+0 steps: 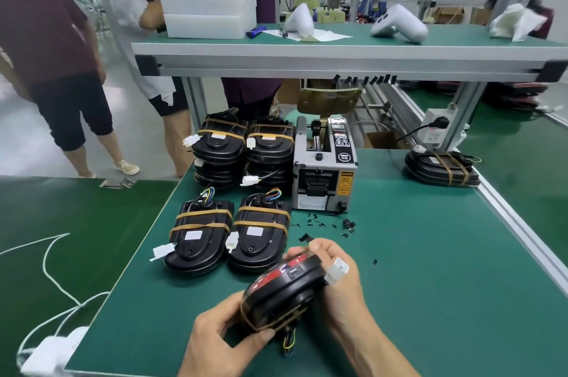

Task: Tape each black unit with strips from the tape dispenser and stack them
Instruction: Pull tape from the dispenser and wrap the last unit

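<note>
**One head-worn camera, looking forward and down over a workbench**

There is a single wide-angle view, taken from the wearer's head. It faces forward and tilts down onto a green bench (415,299). Nearest the lens, at the bottom edge, are the left hand (221,336) and right hand (335,278), seen from above and close. The dispenser (324,173) sits mid-frame, farther off. A raised shelf (338,47) crosses the upper part, with people standing beyond it at the left. Straight edges bow near the borders.
</note>
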`<act>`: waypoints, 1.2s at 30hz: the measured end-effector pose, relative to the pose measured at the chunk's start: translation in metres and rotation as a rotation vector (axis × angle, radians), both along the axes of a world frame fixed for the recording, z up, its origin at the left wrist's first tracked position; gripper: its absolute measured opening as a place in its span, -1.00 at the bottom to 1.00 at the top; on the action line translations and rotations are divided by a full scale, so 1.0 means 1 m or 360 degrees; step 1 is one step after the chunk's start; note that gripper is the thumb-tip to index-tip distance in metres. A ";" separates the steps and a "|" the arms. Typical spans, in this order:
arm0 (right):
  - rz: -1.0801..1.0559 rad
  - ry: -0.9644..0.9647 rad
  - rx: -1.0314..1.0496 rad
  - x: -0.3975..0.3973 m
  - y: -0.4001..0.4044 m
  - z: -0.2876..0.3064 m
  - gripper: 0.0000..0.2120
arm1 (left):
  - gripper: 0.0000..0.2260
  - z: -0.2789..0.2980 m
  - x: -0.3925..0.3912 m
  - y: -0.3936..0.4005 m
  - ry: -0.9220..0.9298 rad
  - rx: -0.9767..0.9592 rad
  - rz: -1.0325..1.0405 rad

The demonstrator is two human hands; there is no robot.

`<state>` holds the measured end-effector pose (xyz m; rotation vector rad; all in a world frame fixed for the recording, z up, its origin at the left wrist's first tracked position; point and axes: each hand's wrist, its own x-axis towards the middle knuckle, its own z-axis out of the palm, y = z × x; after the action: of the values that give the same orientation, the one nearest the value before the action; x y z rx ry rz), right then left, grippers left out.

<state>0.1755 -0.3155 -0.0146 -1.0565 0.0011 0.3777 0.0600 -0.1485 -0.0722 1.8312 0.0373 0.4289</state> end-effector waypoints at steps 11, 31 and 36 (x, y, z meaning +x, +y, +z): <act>-0.0221 -0.0170 -0.0279 -0.005 0.000 0.014 -0.81 | -0.33 -0.005 0.007 0.005 0.0045 0.0003 -0.0041; -0.0087 -0.0741 -0.1024 0.048 -0.011 0.039 -0.88 | -0.43 -0.012 0.003 0.006 -0.0110 -0.0204 0.0384; -0.0050 -0.0381 -0.1713 0.112 -0.046 -0.008 -0.77 | -0.41 -0.010 0.002 0.004 -0.0068 -0.0187 0.0401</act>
<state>0.2874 -0.3610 -0.0231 -2.1586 0.0079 0.2031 0.0618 -0.1446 -0.0819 1.7069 0.2611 0.6294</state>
